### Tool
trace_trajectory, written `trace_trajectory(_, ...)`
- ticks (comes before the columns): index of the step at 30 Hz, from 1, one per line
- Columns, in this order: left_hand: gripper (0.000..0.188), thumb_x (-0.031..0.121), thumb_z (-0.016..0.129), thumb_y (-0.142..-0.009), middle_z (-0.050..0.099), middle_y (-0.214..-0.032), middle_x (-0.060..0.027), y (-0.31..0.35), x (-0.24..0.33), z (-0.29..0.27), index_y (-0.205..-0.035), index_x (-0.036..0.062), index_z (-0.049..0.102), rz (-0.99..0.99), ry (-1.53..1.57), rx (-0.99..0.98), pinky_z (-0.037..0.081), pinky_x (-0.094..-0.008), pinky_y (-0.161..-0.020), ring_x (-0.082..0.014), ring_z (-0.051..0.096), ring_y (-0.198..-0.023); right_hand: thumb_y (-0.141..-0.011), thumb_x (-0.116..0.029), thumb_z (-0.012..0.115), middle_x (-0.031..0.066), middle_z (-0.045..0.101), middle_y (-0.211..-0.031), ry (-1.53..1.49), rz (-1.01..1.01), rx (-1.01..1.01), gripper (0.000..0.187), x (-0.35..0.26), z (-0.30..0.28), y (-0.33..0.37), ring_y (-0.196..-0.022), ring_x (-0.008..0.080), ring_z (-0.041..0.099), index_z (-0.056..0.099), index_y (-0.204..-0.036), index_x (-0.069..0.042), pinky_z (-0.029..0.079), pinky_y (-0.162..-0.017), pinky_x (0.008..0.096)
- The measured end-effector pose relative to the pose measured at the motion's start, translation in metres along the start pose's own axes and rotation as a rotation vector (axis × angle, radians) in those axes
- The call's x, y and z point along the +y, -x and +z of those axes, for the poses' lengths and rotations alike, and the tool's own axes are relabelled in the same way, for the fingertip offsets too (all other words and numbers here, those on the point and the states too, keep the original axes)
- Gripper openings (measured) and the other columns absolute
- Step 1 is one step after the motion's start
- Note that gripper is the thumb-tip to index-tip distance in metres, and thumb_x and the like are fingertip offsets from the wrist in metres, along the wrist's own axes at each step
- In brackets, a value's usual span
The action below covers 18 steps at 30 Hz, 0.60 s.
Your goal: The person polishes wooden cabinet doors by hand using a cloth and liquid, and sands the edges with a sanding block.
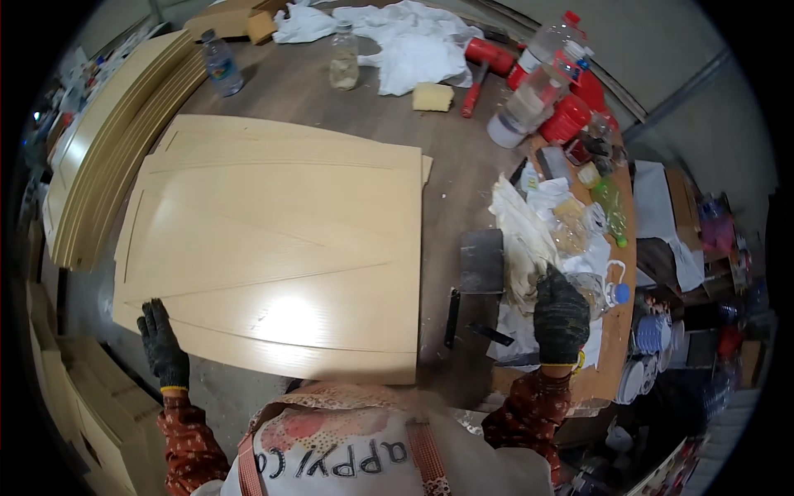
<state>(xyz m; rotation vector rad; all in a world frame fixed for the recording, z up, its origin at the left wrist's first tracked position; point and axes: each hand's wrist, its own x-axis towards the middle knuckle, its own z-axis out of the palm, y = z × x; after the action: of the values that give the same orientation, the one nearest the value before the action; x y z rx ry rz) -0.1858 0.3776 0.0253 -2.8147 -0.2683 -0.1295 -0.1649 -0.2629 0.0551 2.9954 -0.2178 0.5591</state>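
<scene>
Right hand on pale cloth, lettered apron

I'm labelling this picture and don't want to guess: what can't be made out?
All in the head view:
Palm of the right hand: hidden behind its gloved back, so its grip on the pale cloth is unclear.
Lower panels: mostly covered by the top panel.
Far-left clutter: too small and blurred, partly cut off by the picture's dark edge.
</scene>
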Motion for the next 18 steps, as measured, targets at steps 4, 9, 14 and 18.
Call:
trace_trajectory(4,0.088,-0.017,0.048,-0.072,0.033,-0.156,-0.0169,0.001,0.001,0.005,-0.154,0.0061,0.024,0.098,0.032,-0.013,0.017,-0.0414,-0.122,-0.0309,0.026,-0.147,-0.095,-0.019,0.054,0.0079,0.068,-0.086,0.012,-0.074,-0.088,0.024,-0.019,0.002,0.001,-0.068,0.0263,0.065,0.067,-0.113,-0.011,0.051,-0.058,0.0351)
trace_trajectory(9,0.087,-0.017,0.046,-0.074,0.031,-0.157,-0.0154,-0.002,-0.005,0.019,-0.155,0.0069,0.023,0.091,-0.010,0.000,0.017,-0.0425,-0.123,-0.0300,0.024,-0.148,-0.094,-0.023,0.062,0.0077,0.067,-0.082,-0.215,-0.054,0.098,0.019,-0.016,-0.009,-0.044,-0.069,0.0288,0.064,0.070,-0.108,-0.014,0.051,-0.063,0.0409)
trace_trajectory(14,0.087,-0.018,0.044,-0.074,0.028,-0.158,-0.0158,-0.005,-0.011,0.017,-0.155,0.0052,0.023,0.121,0.004,-0.004,0.016,-0.0428,-0.123,-0.0302,0.022,-0.148,-0.094,-0.025,0.056,0.0145,0.070,-0.104,0.120,-0.051,0.108,0.027,0.057,0.009,-0.148,-0.093,0.0346,0.065,0.069,-0.110,-0.008,0.051,-0.081,0.0450)
trace_trajectory(18,0.088,-0.020,0.044,-0.073,0.027,-0.159,-0.0151,-0.001,-0.002,0.009,-0.155,0.0066,0.024,0.123,0.047,0.052,0.016,-0.0421,-0.123,-0.0301,0.021,-0.149,-0.085,-0.027,0.061,0.0167,0.070,-0.106,0.223,0.075,-0.415,0.029,0.093,0.062,-0.211,-0.100,0.0347,0.066,0.070,-0.107,-0.010,0.052,-0.086,0.0464)
